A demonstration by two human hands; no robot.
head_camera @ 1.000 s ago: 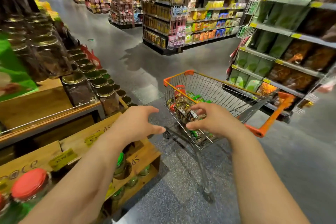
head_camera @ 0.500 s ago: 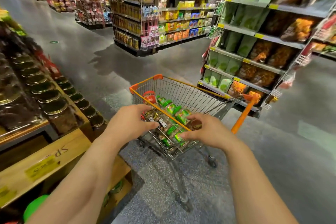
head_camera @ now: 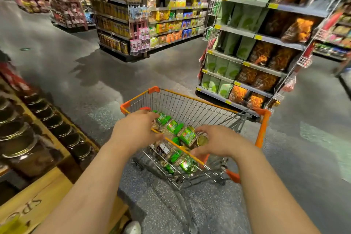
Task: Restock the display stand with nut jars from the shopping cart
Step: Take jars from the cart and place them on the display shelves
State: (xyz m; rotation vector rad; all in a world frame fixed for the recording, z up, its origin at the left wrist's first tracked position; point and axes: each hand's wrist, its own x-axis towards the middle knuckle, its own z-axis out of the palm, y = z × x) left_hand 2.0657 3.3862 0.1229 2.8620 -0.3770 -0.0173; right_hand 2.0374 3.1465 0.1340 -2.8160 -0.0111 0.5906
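One head-worn wide-angle camera looks forward and down from the person's standing height, close over the shopping cart ahead, with a wooden display stand at its left edge and aisles beyond.

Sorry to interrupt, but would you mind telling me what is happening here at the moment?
A person is restocking nut jars from a cart to the display stand on their left. Both hands are reaching into the cart: the right hand curls around a green-labelled jar, and the left hand rests on the jars beside it. No jar has been lifted out yet.
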